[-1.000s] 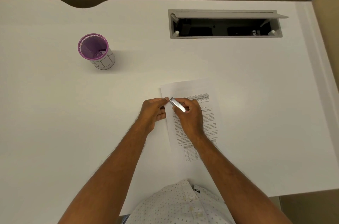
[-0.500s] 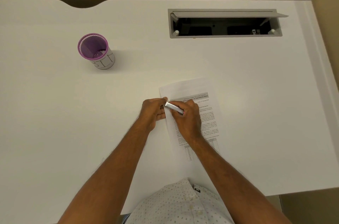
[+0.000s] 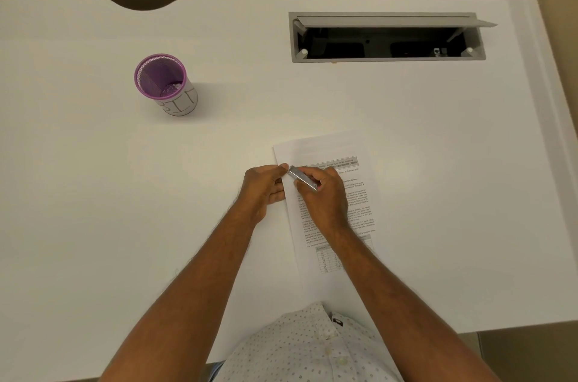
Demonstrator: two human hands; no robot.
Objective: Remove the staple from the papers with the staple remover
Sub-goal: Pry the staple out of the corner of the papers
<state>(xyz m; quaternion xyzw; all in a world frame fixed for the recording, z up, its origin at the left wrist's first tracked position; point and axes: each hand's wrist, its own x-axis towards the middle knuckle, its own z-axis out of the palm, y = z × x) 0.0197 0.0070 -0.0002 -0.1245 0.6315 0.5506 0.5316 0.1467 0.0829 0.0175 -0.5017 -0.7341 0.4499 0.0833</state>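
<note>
Printed white papers [image 3: 341, 162] lie on the white desk in front of me, slightly rotated. My right hand [image 3: 325, 197] grips a slim silver staple remover [image 3: 302, 178], its tip pointing up-left at the papers' left edge near the top corner. My left hand [image 3: 266, 187] presses on that left edge, thumb and finger pinched right beside the tool's tip. The staple itself is too small to see and is hidden by my fingers.
A purple mesh cup [image 3: 165, 84] with a paper label stands at the back left of the desk [image 3: 93, 193]. An open grey cable hatch [image 3: 387, 37] is set into the desk at the back right. A beige wall lies behind.
The staple remover's tip dipped toward the papers' left edge half a second ago and has now shifted slightly up and right. Both hands stay at the same corner.
</note>
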